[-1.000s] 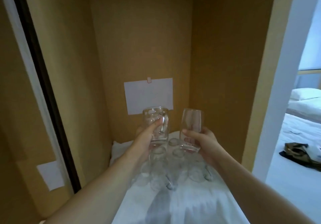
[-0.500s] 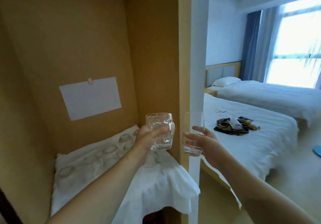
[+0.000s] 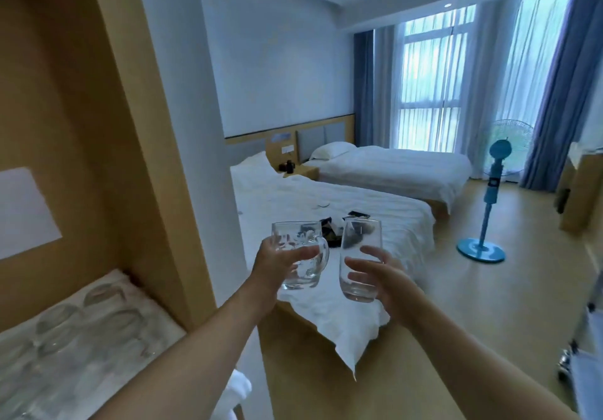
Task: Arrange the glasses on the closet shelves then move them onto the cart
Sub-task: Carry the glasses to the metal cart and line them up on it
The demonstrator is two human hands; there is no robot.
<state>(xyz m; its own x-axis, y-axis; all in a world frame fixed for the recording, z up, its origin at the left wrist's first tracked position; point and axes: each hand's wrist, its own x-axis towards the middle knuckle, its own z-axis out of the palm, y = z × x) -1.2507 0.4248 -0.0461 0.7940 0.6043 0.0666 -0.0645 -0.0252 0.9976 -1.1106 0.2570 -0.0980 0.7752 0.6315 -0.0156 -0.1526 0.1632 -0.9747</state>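
Two arms reached forward, left hand (image 3: 280,258) wrapped round handled glass mug (image 3: 301,255), right hand (image 3: 378,277) gripped tall tumbler (image 3: 359,261), both upright, side by side before near bed (image 3: 326,198).

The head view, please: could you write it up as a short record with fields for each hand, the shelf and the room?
left hand: grips a handled glass mug, upright
right hand: grips a tall glass tumbler, upright
glasses: side by side, apart
closet shelf: white cloth, more glasses on it
room: two white beds, blue standing fan
cart: cannot tell
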